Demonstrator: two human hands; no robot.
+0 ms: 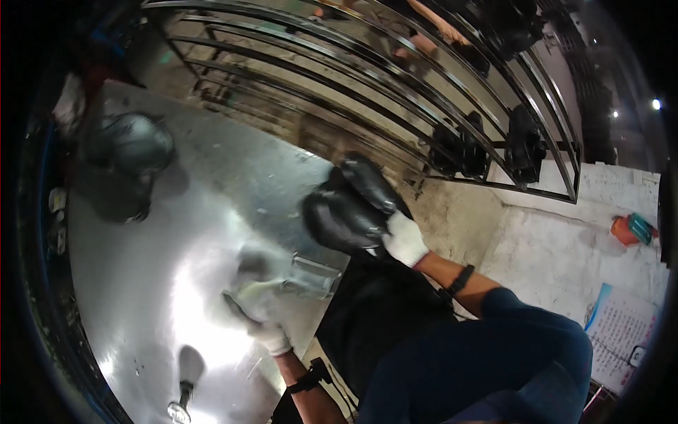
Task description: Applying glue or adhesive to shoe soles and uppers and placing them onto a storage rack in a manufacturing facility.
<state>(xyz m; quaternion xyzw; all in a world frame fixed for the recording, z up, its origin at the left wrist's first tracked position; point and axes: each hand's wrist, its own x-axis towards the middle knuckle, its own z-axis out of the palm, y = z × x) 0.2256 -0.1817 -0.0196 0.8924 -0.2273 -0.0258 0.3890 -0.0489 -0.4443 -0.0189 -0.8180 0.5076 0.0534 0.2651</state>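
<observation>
- The right hand (404,239) wears a white glove and is closed on a black shoe (353,208), which it holds in the air above the far edge of the counter (162,268).
- The shoe is dark and glossy, with the rounded toe pointing to the left and the rest of it rising up and to the right behind the gloved fingers.
- The left hand (263,318), also in a white glove, lies low over the shiny metal counter; it is blurred, and I cannot tell if it is open or closed on something.
- Just beside the left hand, a little to the right, there is a small clear box-like thing (311,274) on the counter; its outline is blurred too.
- Both wrists carry a black band, and the person's dark blue trouser leg (487,360) fills the lower right.
- A dark round helmet-like object (131,152) rests on the counter at the far left, well apart from both hands.
- A small metal piece (180,410) stands on the counter near the lower edge.
- Behind the counter runs a rack of dark metal bars (367,78), and more black shoes (487,145) hang on it at the right.
- On the pale floor at the right lies a small orange and teal package (632,230), rectangular in shape.
- Lower at the right lies a white paper sheet with a blue edge (621,321), covered with fine print that is too small to read.
</observation>
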